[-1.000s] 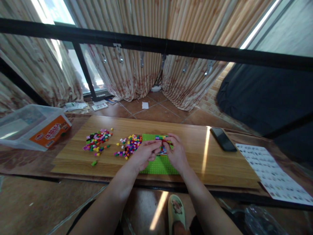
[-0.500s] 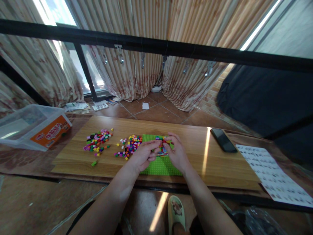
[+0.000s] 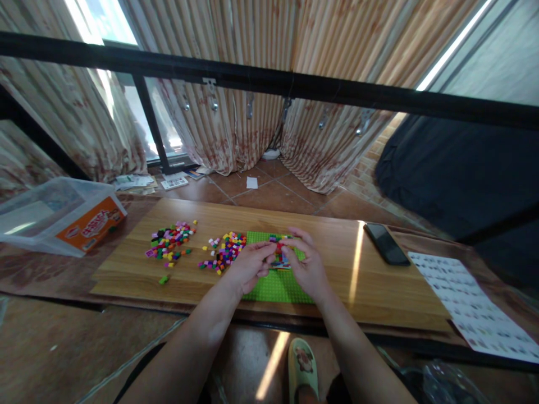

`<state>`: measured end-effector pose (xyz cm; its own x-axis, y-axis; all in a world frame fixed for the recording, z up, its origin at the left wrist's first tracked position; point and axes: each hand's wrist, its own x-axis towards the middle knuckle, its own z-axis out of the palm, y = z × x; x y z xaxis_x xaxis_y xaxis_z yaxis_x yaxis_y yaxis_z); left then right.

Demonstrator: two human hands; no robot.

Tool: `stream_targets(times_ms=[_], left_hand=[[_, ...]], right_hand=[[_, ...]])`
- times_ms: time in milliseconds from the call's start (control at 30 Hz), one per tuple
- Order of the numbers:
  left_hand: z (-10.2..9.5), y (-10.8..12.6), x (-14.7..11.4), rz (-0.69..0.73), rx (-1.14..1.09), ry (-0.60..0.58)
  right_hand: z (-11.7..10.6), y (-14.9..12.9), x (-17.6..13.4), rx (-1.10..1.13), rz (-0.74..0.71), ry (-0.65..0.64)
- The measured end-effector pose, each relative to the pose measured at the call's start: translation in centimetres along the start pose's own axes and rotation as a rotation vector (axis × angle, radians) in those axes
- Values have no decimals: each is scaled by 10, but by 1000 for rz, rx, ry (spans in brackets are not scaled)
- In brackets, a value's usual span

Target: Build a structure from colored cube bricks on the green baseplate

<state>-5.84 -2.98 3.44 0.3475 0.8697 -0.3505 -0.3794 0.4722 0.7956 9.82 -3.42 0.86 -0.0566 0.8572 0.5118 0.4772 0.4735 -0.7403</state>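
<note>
A bright green studded baseplate (image 3: 278, 289) lies on the wooden board, with a low build of multicoloured toy bricks (image 3: 281, 261) on its far half. My left hand (image 3: 249, 266) reaches over the plate's left side, thumb and fingertips pinched together by the bricks; anything between them is too small to make out. From the right, my right hand (image 3: 309, 262) bends over the same bricks, its thumb and forefinger close together and the other fingers curled. Whatever they pinch is hidden. Both sets of fingertips nearly meet above the build and cover part of it.
Loose coloured bricks lie in a near pile (image 3: 227, 249) and a farther pile (image 3: 170, 241) on the board (image 3: 337, 269). A clear plastic box (image 3: 63, 216) stands at left. A black phone (image 3: 386, 244) and a printed sheet (image 3: 471, 303) lie at right. A black rail (image 3: 261, 76) crosses beyond.
My right hand's thumb and forefinger have shifted slightly over the bricks. My left hand stays pinched at nearly the same spot. The whole view has moved a little.
</note>
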Motion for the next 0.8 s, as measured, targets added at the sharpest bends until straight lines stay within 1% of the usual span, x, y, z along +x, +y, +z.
stream_targets(times_ms=[133, 300, 400, 500, 633, 800], left_hand=[[1, 0, 1, 22, 40, 33], [3, -1, 1, 55, 109, 51], [5, -1, 1, 81, 151, 94], [5, 0, 2, 102, 170, 157], [2, 1, 2, 125, 166, 163], [0, 0, 1, 123, 189, 158]], right_hand=[[-1, 1, -1, -53, -35, 7], [-1, 5, -2, -60, -31, 13], [-2, 12, 1, -81, 23, 66], [-4, 22, 4, -60, 123, 118], [-2, 32, 9, 4, 205, 88], [1, 28, 12, -15, 169, 54]])
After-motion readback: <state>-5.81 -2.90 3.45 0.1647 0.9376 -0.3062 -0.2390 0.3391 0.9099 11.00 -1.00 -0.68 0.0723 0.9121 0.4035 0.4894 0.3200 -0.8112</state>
